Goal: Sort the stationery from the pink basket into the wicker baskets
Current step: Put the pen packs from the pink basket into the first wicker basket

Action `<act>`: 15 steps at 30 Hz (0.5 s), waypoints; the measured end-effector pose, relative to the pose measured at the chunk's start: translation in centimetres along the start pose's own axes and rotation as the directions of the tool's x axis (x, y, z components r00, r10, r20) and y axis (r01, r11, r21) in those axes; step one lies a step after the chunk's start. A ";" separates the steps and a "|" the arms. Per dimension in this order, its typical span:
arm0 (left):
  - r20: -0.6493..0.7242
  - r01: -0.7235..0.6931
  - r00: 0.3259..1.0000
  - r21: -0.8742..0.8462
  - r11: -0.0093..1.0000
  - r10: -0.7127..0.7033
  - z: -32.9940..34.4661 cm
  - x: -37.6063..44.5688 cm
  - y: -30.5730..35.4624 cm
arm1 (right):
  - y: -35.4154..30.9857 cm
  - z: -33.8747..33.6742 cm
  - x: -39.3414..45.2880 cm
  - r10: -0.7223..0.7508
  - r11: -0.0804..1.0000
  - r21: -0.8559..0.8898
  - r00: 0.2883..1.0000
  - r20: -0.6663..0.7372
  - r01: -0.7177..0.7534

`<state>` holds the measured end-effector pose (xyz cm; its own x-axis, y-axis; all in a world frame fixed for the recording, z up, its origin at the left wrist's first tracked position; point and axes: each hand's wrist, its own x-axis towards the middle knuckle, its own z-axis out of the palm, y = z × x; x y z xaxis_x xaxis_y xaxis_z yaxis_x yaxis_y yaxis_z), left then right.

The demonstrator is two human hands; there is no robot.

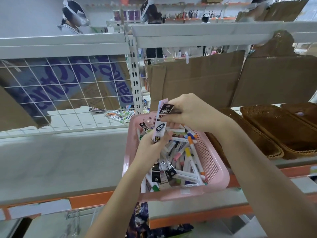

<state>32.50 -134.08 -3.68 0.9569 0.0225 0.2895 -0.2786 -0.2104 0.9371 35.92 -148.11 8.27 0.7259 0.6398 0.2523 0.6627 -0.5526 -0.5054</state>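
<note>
Both hands worked over the pink basket (pixel 217 165). Left hand (pixel 154 148) gripped the bottom end of a long flat packet (pixel 159 125); right hand (pixel 190 111) pinched a dark-labelled packet (pixel 167 109) at its top — probably gathering like items w/ like. Markers (pixel 187 157) lay below the grip; wicker baskets (pixel 274 127) sat off to the right — unfilled as far as visible.

A grey metal shelf (pixel 60 162) with an orange front edge spans the view. Behind it on the left stands a white wire grid panel (pixel 65 93), with a slotted white upright (pixel 135 79) beside it. Flattened cardboard sheets (pixel 197 79) lean along the shelf's back on the right. Further shelving (pixel 188 16) holds small bottles.
</note>
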 end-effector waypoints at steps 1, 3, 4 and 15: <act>-0.010 0.018 1.000 0.013 1.000 -0.018 0.0 0.0 -0.1 | 0.0 0.3 0.2 0.000 0.999 -0.050 1.000 -0.015 -0.001; -0.026 0.053 0.998 0.037 0.998 -0.052 0.0 0.2 -0.3 | 0.0 0.7 0.4 0.006 0.993 -0.119 0.999 -0.040 -0.010; -0.030 0.069 0.997 0.043 0.997 -0.068 0.0 0.3 -0.5 | 0.1 0.8 0.4 0.014 0.990 -0.140 0.999 -0.049 -0.021; -0.132 0.110 0.985 0.018 0.994 -0.107 -0.7 0.6 -1.1 | 5.8 9.0 -3.1 0.423 0.899 -0.283 0.830 0.363 -0.335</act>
<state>33.35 -133.18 -4.43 0.9619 0.1740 0.2109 -0.1697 -0.2246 0.9596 35.83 -148.50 -2.86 0.8165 0.4909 -0.3039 0.4046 -0.8620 -0.3054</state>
